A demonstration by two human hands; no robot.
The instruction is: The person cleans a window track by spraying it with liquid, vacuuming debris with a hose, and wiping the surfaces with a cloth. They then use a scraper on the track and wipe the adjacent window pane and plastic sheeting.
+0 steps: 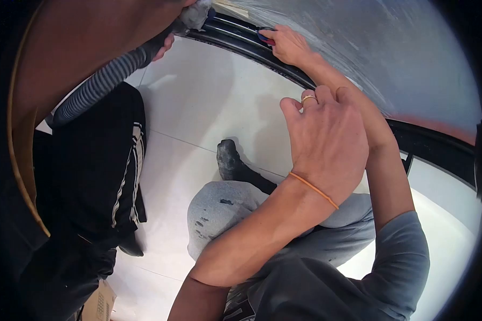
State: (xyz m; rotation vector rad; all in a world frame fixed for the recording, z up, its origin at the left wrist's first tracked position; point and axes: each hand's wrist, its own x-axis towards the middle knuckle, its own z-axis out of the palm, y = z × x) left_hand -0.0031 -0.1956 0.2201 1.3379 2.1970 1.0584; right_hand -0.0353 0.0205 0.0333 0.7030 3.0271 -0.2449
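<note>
My right hand [288,45] reaches far forward to a black sliding-door track [235,40] on the floor. Its fingers close on a small blue and red object [265,37], pressed against the track. My left hand [326,142] wears a ring and an orange rubber band on the wrist. It lies on my right forearm, thumb apart, with nothing in it. My grey-trousered knee [225,211] and dark-socked foot [229,158] are on the white tiled floor [198,101].
Another person in black trousers [91,171] stands at the left and holds a grey corrugated vacuum hose [99,83], its end near the track at the top. Plastic-covered glass [369,48] lies beyond the track. A cardboard box corner [99,305] shows at the bottom left.
</note>
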